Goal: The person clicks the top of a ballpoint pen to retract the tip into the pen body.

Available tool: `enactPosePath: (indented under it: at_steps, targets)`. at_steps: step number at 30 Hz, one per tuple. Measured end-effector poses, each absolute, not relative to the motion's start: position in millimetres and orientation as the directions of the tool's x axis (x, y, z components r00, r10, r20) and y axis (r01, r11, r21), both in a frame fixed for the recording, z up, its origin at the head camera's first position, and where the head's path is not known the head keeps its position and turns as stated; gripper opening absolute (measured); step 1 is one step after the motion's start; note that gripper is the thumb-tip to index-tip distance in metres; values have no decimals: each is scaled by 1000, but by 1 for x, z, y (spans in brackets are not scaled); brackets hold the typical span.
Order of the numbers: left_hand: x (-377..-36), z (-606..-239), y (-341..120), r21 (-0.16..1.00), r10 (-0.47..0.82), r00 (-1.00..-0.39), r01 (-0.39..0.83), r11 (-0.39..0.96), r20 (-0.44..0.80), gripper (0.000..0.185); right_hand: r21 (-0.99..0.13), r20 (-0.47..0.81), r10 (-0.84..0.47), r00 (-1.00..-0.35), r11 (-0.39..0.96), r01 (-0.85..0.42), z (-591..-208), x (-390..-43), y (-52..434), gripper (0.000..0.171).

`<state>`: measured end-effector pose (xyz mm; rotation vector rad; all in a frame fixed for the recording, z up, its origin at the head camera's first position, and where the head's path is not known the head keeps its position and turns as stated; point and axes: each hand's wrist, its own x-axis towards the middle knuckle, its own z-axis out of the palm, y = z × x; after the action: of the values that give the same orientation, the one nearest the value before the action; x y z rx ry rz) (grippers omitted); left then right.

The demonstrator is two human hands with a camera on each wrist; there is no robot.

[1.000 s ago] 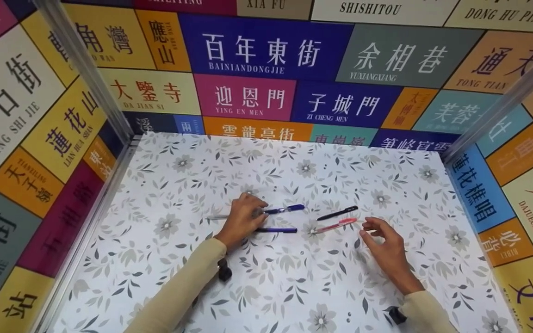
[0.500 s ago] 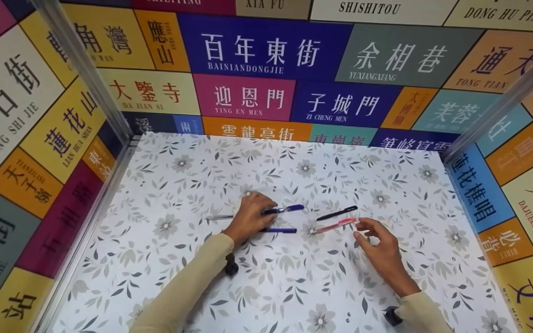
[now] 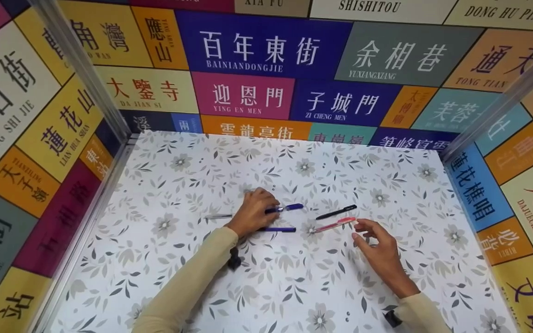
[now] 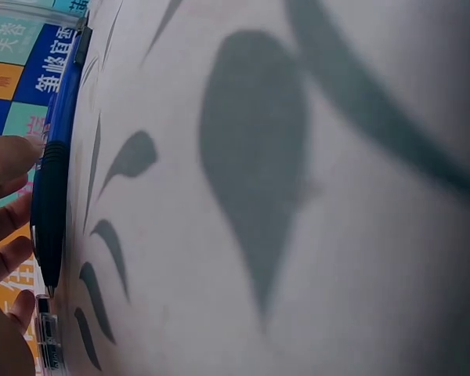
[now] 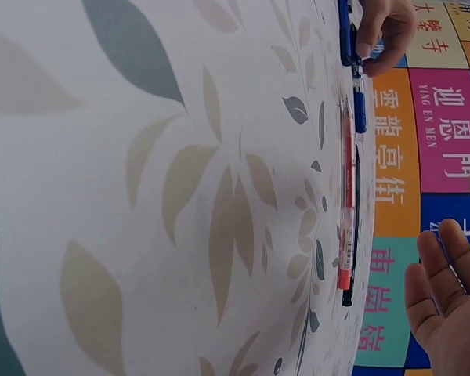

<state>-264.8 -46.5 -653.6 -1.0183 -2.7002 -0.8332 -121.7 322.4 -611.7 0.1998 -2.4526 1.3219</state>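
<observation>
My left hand (image 3: 255, 212) is at the left of the pens, thumb and fingers pinching a blue pen with a clear, shiny middle (image 3: 292, 207). Nearer to me a second blue pen (image 3: 281, 229) lies partly hidden by that hand; in the left wrist view this blue pen (image 4: 53, 172) shows its dark grip and tip. A clear, greyish pen (image 3: 219, 216) sticks out left of the hand. On the right, my right hand (image 3: 380, 243) holds nothing, its fingers loosely bent beside the cap end of a red pen (image 3: 336, 225). Just behind lies a black pen (image 3: 336, 212).
A white tablecloth with grey leaves and flowers (image 3: 294, 286) covers the table. Colourful panels with printed characters (image 3: 266, 55) rise at the back and both sides, with metal posts (image 3: 95, 74) at the corners.
My left hand has slid right along the blue pen, toward its far end. My right hand has moved slightly left, closer to the red pen. The pens lie where they were.
</observation>
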Motion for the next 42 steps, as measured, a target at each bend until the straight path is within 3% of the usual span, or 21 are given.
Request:
enactPosePath:
  at_steps: [17, 27, 32, 42]
  targets:
    - [-275, -660, -48, 339, 603, -726, 687, 642, 330, 26, -764, 407, 23, -913, 556, -327, -612, -121, 316, 46]
    - [-274, -660, -43, 306, 602, -711, 701, 644, 362, 17, -743, 472, 3, -882, 539, -396, -587, -113, 300, 41]
    - [-268, -654, -41, 385, 561, -761, 649, 656, 326, 17, -754, 451, 10, -892, 539, -375, -585, -114, 299, 41]
    - [-246, -630, -23, 707, 397, -886, 440, 554, 240, 12, -777, 426, 7, -905, 516, -362, -581, -113, 297, 41]
